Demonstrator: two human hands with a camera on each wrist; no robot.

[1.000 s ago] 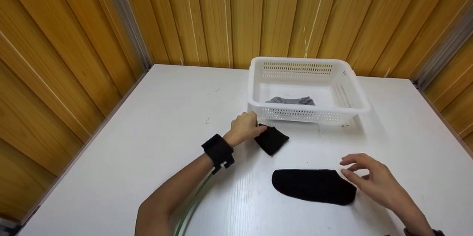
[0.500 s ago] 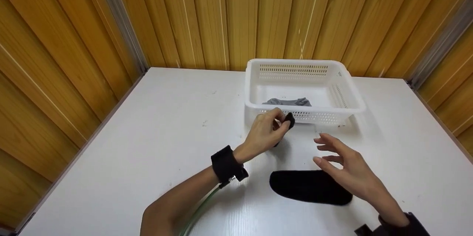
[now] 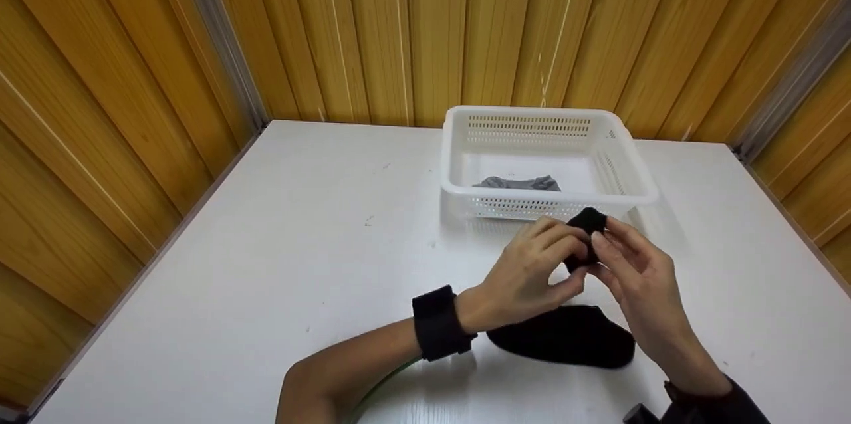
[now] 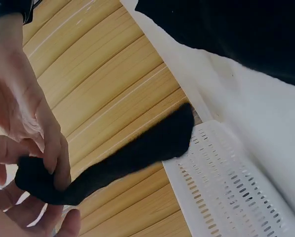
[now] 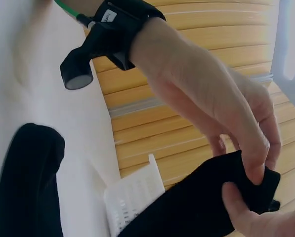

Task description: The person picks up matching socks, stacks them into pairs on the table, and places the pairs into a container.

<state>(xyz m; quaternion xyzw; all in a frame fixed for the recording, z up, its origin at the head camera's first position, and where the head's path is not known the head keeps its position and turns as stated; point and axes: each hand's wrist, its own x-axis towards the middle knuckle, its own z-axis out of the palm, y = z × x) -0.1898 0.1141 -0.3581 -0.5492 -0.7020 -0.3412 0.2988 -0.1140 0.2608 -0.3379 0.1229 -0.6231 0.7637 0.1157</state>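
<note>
Both hands hold one black sock [image 3: 588, 219] up over the table, just in front of the basket. My left hand [image 3: 522, 274] pinches it from the left, thumb and fingers bent at the cloth. From the other side my right hand [image 3: 648, 284] grips it between thumb and fingers. The left wrist view shows the sock [image 4: 132, 153] stretching as a long strip away from the fingers. A second black sock [image 3: 575, 341] lies flat on the table below, partly covered by the left hand in the head view.
A white perforated basket [image 3: 548, 197] stands at the back right of the white table [image 3: 319, 224]. Crumpled grey cloth [image 3: 522, 183] lies inside it. Wood-patterned panels [image 3: 372, 32] enclose the back and sides. A green cable [image 3: 385, 381] trails along the left forearm.
My left hand lifted the black sock off the table and carried it right. My right hand moved up and left, from holding nothing to gripping the sock too. The flat sock stayed put.
</note>
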